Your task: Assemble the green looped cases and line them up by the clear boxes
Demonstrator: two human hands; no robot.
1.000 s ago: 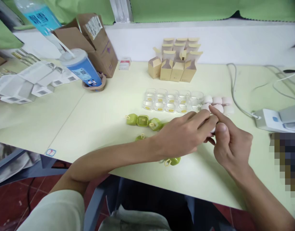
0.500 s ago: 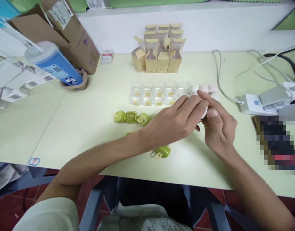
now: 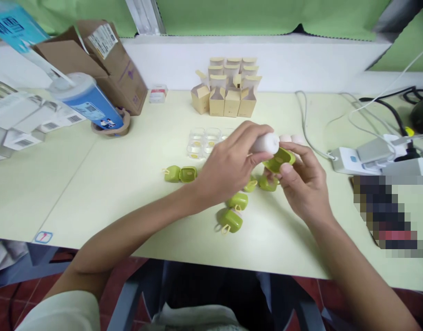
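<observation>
Clock centred between the two hands, twelve toward the wall. Left hand (image 3: 220,170), on the nine o'clock side: pinching a white rounded piece (image 3: 266,143) between thumb and fingers, one end turned toward three. Right hand (image 3: 306,181), on the three o'clock side: thumb and fingers closed around a hollow olive-green case half (image 3: 279,161), mouth upward and tilted. White piece at the ten o'clock edge of the case half, overlapping in view; contact or gap impossible to tell.

For good handling, as a judgement: a light pinch, probably enough for so small a piece and kinder to a surface perhaps easily marked; firm support of the case half from outside, thumb better placed below the rim; both long axes best aligned, wrists steady.

On the pale tabletop (image 3: 128,184): loop-handled green cases (image 3: 231,220) between six and seven, with an open green case (image 3: 188,174) near nine; clear plastic cups (image 3: 197,146) with yellow spots between nine and ten, partly behind the left hand; pinkish-white pieces (image 3: 297,139) between one and two; upright kraft boxes (image 3: 216,103), flaps raised, at eleven; brown carton (image 3: 128,82) at ten; blue lidded cup (image 3: 94,108) just beside; white power strip (image 3: 351,160) at three.

Beyond: white wall (image 3: 180,64) and green curtain (image 3: 266,18) at twelve; blue-grey chair (image 3: 123,305) toward seven, above red floor tiles (image 3: 32,296).
</observation>
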